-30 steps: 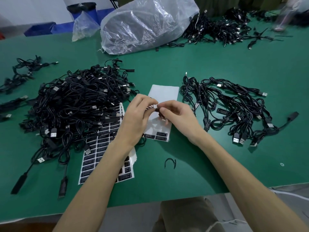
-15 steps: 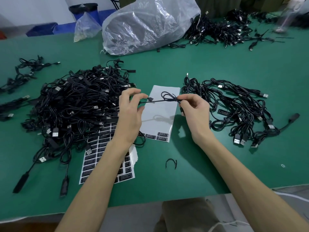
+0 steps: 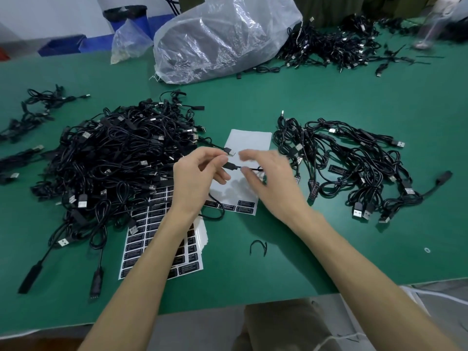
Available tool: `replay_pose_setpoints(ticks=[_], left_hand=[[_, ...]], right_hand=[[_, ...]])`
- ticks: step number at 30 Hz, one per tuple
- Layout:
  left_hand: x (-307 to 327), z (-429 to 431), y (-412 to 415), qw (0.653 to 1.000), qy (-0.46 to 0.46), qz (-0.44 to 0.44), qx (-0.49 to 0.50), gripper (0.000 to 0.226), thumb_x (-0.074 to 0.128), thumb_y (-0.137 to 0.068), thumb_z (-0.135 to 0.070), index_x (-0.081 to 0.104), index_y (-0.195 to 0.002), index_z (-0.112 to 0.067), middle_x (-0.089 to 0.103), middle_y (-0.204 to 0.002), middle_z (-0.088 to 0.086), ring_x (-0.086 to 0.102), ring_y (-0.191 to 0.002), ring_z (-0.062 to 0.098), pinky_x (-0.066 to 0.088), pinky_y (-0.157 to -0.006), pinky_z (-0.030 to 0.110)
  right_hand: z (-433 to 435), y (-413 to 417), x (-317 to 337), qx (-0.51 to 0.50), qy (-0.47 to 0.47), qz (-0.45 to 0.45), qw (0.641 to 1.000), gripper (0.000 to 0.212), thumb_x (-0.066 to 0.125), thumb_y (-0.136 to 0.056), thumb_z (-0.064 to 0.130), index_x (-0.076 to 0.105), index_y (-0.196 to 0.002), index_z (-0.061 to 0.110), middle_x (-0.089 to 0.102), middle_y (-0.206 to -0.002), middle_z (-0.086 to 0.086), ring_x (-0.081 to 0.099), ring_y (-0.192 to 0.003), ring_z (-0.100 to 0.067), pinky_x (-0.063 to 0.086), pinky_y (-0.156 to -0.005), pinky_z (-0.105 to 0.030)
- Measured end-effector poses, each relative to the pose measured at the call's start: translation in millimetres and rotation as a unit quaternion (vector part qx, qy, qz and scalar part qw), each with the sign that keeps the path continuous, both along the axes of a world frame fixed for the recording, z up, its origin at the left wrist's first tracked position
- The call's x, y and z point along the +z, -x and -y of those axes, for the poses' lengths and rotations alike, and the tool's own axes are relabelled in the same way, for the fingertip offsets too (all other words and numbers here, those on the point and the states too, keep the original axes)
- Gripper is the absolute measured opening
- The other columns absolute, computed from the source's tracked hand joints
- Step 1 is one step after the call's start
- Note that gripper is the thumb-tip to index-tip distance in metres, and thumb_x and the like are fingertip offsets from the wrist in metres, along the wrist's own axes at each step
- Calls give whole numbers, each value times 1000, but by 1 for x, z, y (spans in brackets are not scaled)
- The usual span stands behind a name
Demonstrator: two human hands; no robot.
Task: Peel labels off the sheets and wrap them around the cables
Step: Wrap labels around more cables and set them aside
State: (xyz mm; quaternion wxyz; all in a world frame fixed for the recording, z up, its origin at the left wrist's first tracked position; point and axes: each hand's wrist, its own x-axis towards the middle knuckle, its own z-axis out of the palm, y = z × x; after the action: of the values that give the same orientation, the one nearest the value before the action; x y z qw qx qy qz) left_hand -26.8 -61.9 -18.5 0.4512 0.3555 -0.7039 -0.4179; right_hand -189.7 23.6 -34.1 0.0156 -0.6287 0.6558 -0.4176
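Matt green table (image 3: 329, 97); glossy crinkled plastic bag (image 3: 222, 39); smooth white paper sheet (image 3: 249, 140).

The desk (image 3: 329, 102) is plain green. Each cable (image 3: 229, 165) is black with silver plug ends. The label sheets (image 3: 134, 252) are white, gridded with rows of black labels bearing pale print — the nearly bare sheet (image 3: 249, 140) shows mostly white. The bag (image 3: 222, 39) is clear, greyish plastic; the bins (image 3: 60, 45) are blue.

The green desk (image 3: 329, 97) carries a large cable heap (image 3: 114, 160) at left, a smaller cable bunch (image 3: 354, 168) at right, label sheets (image 3: 141, 247) near the middle, and a clear plastic bag (image 3: 220, 39) at the far side.
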Motion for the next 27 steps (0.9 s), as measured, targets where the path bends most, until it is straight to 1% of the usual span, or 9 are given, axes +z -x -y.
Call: replay_pose_setpoints(ticks=[2,4,6,10,13,16,20,24,27], left_hand=[[-1,-1,2,1000,-16,-8,-24,7,71,-97,-11,75,-102,-8,76,-77,7,74,-65,28,63,-64,37],[-1,-1,4,999,-29,-20,-34,10,69,-99,-12,74,-104,-5,76,-82,9,75,-67,29,63,-64,37],[-1,-1,5,998,-40,-29,-40,11,65,-102,-12,73,-104,-5,76,-86,11,76,-69,29,63,-64,34],[-2,0,5,999,-30,-21,-40,11,62,-104,-14,72,-104,-12,75,-83,6,74,-70,27,61,-66,33],[-5,0,4,1000,-18,10,-20,8,65,-102,-18,71,-107,-16,73,-86,3,71,-76,21,59,-70,33],[-7,2,2,992,6,104,-78,21,77,-92,-21,72,-113,-22,72,-105,-6,66,-96,5,54,-88,29],[-8,1,0,934,17,264,-239,50,84,-77,-46,74,-124,-31,60,-138,-19,51,-131,-5,35,-114,22],[-11,0,3,935,33,283,-213,60,81,-81,-49,66,-137,-31,51,-151,-19,37,-143,-7,26,-120,25],[-11,0,5,936,60,295,-183,59,78,-86,-46,64,-139,-26,51,-154,-13,37,-144,-2,25,-120,23]], right_hand=[[0,-1,0,51,-69,67,994,21,63,-103,22,69,-123,19,75,-106,4,63,-105,-13,48,-97,-37],[0,1,1,62,-72,132,987,12,62,-103,18,69,-112,20,74,-87,12,68,-88,-11,53,-86,-31],[0,3,3,59,-55,178,981,12,61,-103,13,68,-104,23,71,-79,12,66,-80,-10,52,-79,-25],[0,1,2,45,-66,166,983,13,60,-104,15,66,-103,26,68,-76,15,60,-74,-8,47,-69,-19],[1,2,1,-15,-64,131,989,10,57,-106,19,67,-110,18,69,-83,10,63,-79,-12,53,-75,-31],[3,6,1,-85,-89,101,987,16,54,-107,20,65,-116,13,73,-99,-3,65,-93,-26,53,-84,-47],[4,6,1,-110,-123,45,985,18,54,-105,18,65,-118,13,70,-107,-9,61,-101,-33,50,-90,-49],[4,8,1,-120,-123,60,983,20,52,-105,18,63,-122,16,67,-112,-7,57,-107,-28,48,-93,-48],[4,6,0,-98,-132,74,984,21,51,-107,21,61,-124,16,68,-114,-5,60,-107,-26,50,-92,-48]])
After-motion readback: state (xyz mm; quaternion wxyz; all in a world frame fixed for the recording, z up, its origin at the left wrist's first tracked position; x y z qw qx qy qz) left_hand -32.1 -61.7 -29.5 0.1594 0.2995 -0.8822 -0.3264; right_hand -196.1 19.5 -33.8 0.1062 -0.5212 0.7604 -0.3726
